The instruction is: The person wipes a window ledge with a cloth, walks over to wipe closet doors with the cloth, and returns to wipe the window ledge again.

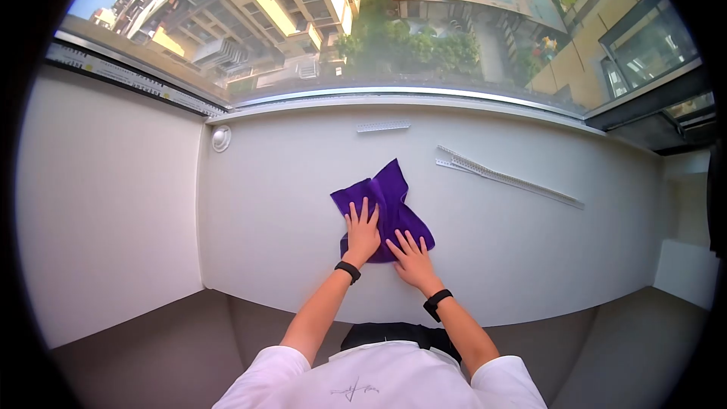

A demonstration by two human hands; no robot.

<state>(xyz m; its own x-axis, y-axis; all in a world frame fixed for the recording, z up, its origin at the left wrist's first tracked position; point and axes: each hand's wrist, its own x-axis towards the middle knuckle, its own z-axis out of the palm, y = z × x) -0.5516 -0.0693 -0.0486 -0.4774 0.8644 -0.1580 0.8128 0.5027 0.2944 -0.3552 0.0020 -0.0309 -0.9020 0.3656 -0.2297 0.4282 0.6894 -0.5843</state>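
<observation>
Cloth (390, 185) is lying partly spread, creases showing; left hand (363, 238) (8 o'clock) and right hand (413, 259) (5 o'clock) are pressing it, fingers splayed, grasping nothing.

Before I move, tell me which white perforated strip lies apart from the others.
The short strip, beyond the purple cloth and close to the window frame; the other strips lie together to its right.

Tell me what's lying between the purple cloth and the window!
A short white strip with little holes lies between the purple cloth and the window. You can see it in the head view.
</observation>
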